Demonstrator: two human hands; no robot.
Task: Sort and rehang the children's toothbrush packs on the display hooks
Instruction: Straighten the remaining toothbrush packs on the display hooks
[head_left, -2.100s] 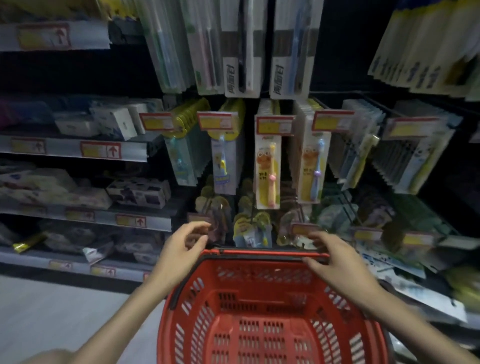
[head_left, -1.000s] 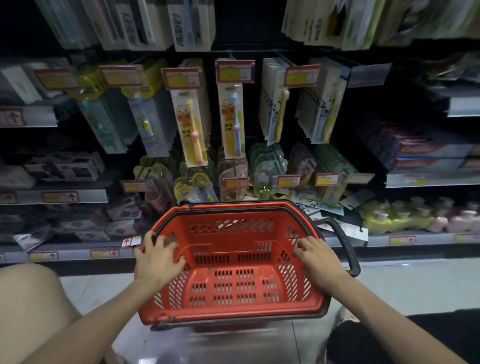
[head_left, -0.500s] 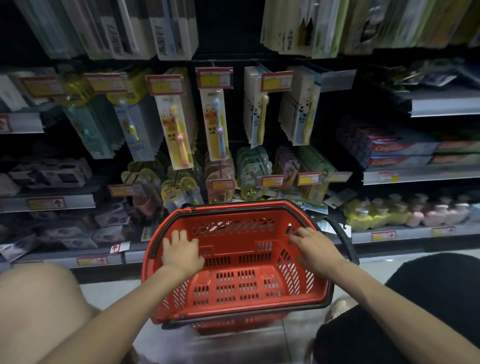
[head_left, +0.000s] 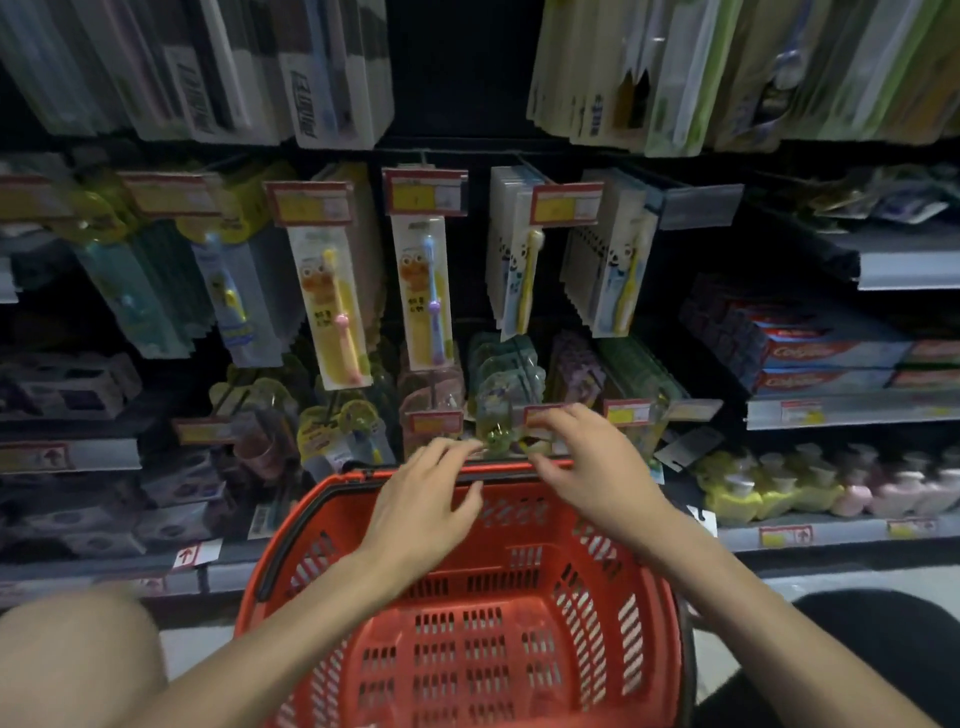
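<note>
Both hands reach over the far rim of the red basket (head_left: 467, 623). Left hand (head_left: 423, 501) and right hand (head_left: 592, 467) pinch at a small greenish toothbrush pack (head_left: 501, 436) on the lower hook row; blurred, so grip contact can't be confirmed. Duck-print packs (head_left: 332, 306) hang on the hooks above.

Both hands are smeared with motion blur up at the lower hooks; the left hand (head_left: 426, 499) and right hand (head_left: 592, 467) meet at a small greenish pack (head_left: 498, 441), but whether the fingers actually grip it can't be told. The red basket (head_left: 467, 623) runs off the bottom edge. Print on the price tags (head_left: 425, 193) is too soft to read. The top row of toothbrush packs (head_left: 291, 78) is cropped by the upper edge.
</note>
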